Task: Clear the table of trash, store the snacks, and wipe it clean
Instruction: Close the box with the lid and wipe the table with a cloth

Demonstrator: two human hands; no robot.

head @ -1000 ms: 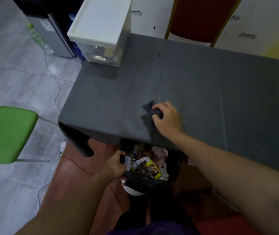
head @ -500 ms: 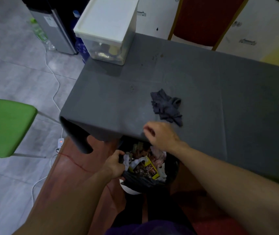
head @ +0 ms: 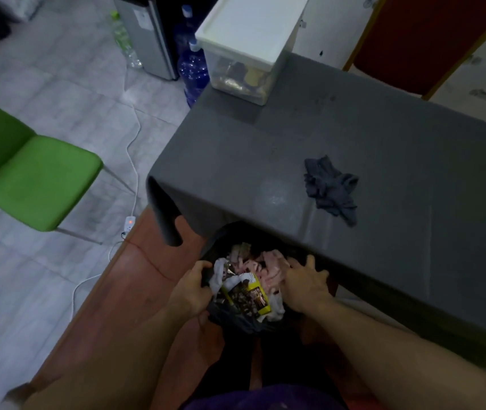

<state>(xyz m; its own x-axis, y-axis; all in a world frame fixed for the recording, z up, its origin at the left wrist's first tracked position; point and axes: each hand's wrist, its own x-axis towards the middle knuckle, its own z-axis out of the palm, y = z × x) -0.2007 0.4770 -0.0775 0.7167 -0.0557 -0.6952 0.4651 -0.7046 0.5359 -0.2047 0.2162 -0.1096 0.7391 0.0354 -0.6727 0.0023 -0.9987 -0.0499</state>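
Trash (head: 247, 287), soft and light, fills the bag (head: 236, 319) below the bench (head: 383, 161) edge; left hand (head: 193, 287) clutches its limp rim, the best hold, while right hand (head: 304, 281) spreads flat.

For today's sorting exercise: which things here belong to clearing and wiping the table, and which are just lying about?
Part of the job: bin bag, cloth, snack box, table, left hand, right hand.

Lying about: green chair, water bottles, power strip.
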